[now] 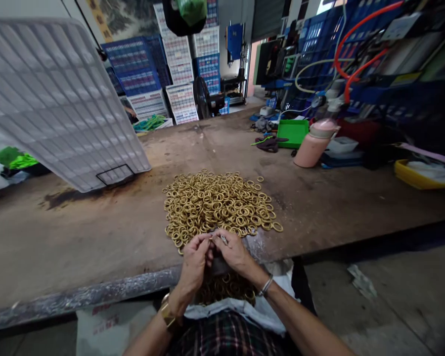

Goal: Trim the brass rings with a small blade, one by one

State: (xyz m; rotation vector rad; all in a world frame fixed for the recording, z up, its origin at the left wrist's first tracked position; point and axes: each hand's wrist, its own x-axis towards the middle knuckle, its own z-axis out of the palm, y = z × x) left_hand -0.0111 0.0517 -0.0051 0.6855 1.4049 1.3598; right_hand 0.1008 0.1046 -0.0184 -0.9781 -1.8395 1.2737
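A heap of brass-coloured rings (pixel 215 202) lies on the brown table (pixel 96 242) just beyond my hands. My left hand (pixel 196 259) is closed, thumb and fingers pinched at the table's near edge around a brass-coloured ring, mostly hidden by the fingertips. My right hand (pixel 234 253) meets it fingertip to fingertip and is closed too. A small silvery metal piece (pixel 224 240) shows between its thumb and fingers; its kind cannot be made out. Below both hands, more rings (pixel 226 289) lie in an open white sack (pixel 241 312) at my lap.
A tilted white plastic crate (pixel 66 99) stands on the table at left. At right are a pink bottle (pixel 313 146), a green tray (pixel 292 132), dark gloves (pixel 269 143) and a yellow tray (pixel 422 179). Stacked crates (pixel 178 59) and a black fan (pixel 203 96) are behind.
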